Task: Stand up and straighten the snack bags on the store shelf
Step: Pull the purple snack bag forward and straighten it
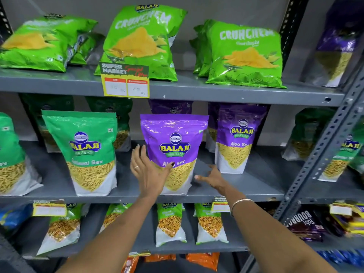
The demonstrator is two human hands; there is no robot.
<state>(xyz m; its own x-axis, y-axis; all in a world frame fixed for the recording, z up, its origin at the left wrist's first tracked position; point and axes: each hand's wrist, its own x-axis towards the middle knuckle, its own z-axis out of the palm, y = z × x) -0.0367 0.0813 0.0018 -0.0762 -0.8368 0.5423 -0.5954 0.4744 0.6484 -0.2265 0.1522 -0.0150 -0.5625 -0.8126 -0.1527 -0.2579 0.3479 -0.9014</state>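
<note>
A purple Aloo Sev bag (pixel 174 142) stands upright at the front of the middle shelf (pixel 137 198). My left hand (pixel 147 170) lies against its lower left side, fingers spread, thumb across the front. My right hand (pixel 211 177) hovers by its lower right corner with fingers apart, holding nothing. A second purple bag (pixel 239 138) stands to the right, further back. A green Ratlami Sev bag (pixel 86 152) stands to the left.
Green Crunchem bags (pixel 244 54) lean on the top shelf, and one (pixel 37 44) at the left lies flat. A yellow price tag (pixel 125 80) hangs from the top shelf edge. Smaller bags (pixel 170 223) fill the lower shelf. A slotted metal upright (pixel 319 154) rises on the right.
</note>
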